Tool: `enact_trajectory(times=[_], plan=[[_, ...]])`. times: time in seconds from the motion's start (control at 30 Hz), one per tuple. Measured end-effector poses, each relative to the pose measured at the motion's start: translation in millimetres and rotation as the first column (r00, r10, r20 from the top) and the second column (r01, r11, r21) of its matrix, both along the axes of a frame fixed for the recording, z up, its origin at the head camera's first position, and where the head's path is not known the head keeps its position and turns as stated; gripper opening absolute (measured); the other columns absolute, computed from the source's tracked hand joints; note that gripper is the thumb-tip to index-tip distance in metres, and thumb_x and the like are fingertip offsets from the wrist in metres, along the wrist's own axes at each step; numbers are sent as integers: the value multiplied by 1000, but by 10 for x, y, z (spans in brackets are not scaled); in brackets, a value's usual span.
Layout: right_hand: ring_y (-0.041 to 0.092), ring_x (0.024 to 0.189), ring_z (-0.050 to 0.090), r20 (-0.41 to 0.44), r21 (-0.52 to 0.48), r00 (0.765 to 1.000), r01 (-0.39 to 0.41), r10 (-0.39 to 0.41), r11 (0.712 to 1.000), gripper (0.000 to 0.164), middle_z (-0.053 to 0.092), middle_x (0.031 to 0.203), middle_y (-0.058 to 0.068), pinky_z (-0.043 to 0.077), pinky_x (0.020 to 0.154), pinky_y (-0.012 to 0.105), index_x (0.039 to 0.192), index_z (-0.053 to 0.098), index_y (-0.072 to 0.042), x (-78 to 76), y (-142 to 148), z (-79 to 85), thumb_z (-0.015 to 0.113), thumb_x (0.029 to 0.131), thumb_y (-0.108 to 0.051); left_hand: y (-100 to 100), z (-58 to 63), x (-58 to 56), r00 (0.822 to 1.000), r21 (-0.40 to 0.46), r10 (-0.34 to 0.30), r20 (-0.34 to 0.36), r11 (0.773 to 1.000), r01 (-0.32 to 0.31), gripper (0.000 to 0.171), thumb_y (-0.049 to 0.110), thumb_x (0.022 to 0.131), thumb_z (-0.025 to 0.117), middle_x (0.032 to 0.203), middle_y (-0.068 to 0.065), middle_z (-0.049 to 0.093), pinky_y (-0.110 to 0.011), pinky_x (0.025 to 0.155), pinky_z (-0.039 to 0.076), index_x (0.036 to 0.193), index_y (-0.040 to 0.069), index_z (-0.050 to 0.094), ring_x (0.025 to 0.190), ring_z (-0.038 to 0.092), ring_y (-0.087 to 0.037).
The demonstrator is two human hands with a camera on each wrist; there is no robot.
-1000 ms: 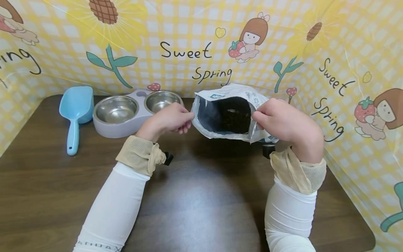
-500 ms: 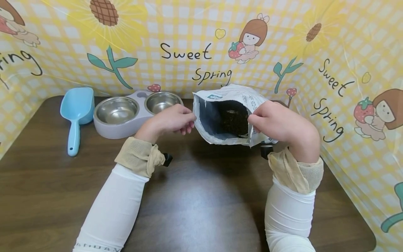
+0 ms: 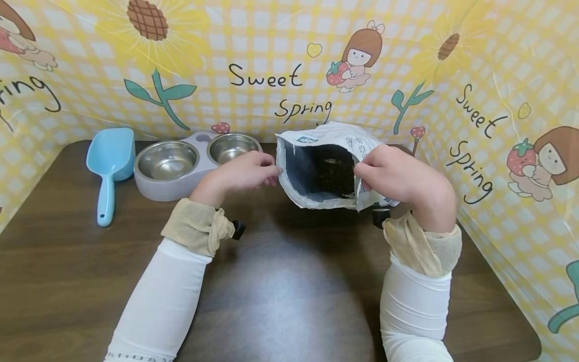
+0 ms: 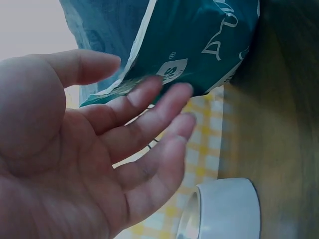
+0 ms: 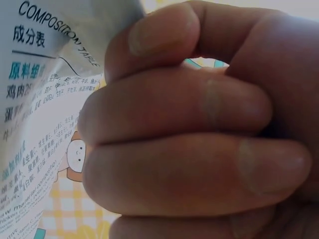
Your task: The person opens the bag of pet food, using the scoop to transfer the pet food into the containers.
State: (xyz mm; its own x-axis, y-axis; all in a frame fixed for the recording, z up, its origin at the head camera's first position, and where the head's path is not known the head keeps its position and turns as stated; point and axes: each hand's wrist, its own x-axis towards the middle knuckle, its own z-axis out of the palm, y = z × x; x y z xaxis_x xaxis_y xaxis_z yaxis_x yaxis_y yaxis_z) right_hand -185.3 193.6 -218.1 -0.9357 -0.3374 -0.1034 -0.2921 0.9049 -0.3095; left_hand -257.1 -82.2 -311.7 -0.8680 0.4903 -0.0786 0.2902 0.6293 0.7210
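A white and teal pet food bag (image 3: pixel 323 131) leans on the table with its wide mouth facing me. Dark contents (image 3: pixel 335 176) show inside its silvery lining. My right hand (image 3: pixel 404 176) pinches the right edge of the mouth; the right wrist view shows its curled fingers (image 5: pixel 174 172) beside the printed side. At the left edge of the bag is my left hand (image 3: pixel 242 173), its fingers (image 4: pixel 142 127) loosely bent and spread from the thumb in the left wrist view. Nothing is gripped there, though the fingertips overlap the bag's edge in that view.
A grey double feeder (image 3: pixel 160 188) with two steel bowls stands behind my left hand. Left of it lies a light blue scoop (image 3: pixel 110 156), handle toward me. Patterned yellow sheeting (image 3: pixel 267 30) walls the back and right of the brown table (image 3: pixel 280 281).
My left fingers have loosened from the bag's left edge. My right hand has shifted slightly left with the right edge, and the bag's mouth has moved a little left and down.
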Motion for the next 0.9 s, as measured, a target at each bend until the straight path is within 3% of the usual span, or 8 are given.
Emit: enact_trajectory(times=[0.17,0.23,0.43,0.53,0.73,0.9], plan=[[11,43,20,-21,4,1000,-2,2,1000,45,24,46,-6,26,45,28,46,33,-16,8,-6,-11,41,90,-15,-101,108,40,992,-99,23,-122,994,-35,30,31,98,53,106,-10,67,-42,90,47,110,7,67,95,56,-24],[11,42,20,-37,8,999,-13,13,1000,45,24,46,-6,25,45,27,46,32,-17,8,-8,-19,42,90,-15,-195,177,65,987,-90,48,-151,994,-62,32,29,99,53,115,-11,66,-46,97,45,116,6,66,103,56,-24],[10,41,21,-67,21,996,-63,64,998,44,24,47,-6,24,43,25,47,31,-17,3,-3,-20,44,89,-12,-619,384,182,965,-86,176,-197,977,-195,41,32,102,47,131,-19,59,-55,103,39,126,1,59,119,49,-32],[10,42,20,-67,26,995,-73,75,997,44,23,47,-6,24,44,25,47,31,-17,2,2,-12,44,88,-11,-876,431,214,939,-101,255,-231,954,-283,47,36,103,42,134,-23,56,-60,100,40,130,0,57,120,48,-36],[10,42,20,-52,23,996,-75,76,997,44,23,47,-6,24,44,25,46,32,-17,0,15,-1,43,89,-10,-1395,417,224,856,-151,425,-293,864,-481,56,40,101,37,136,-32,52,-67,93,38,137,-1,52,120,44,-49],[10,42,19,-49,13,997,-59,60,998,43,23,47,-6,24,44,25,47,31,-16,3,30,-4,43,88,-10,-1839,301,255,788,-182,563,-251,772,-609,68,43,98,37,145,-36,39,-72,91,36,147,-5,38,123,37,-55]])
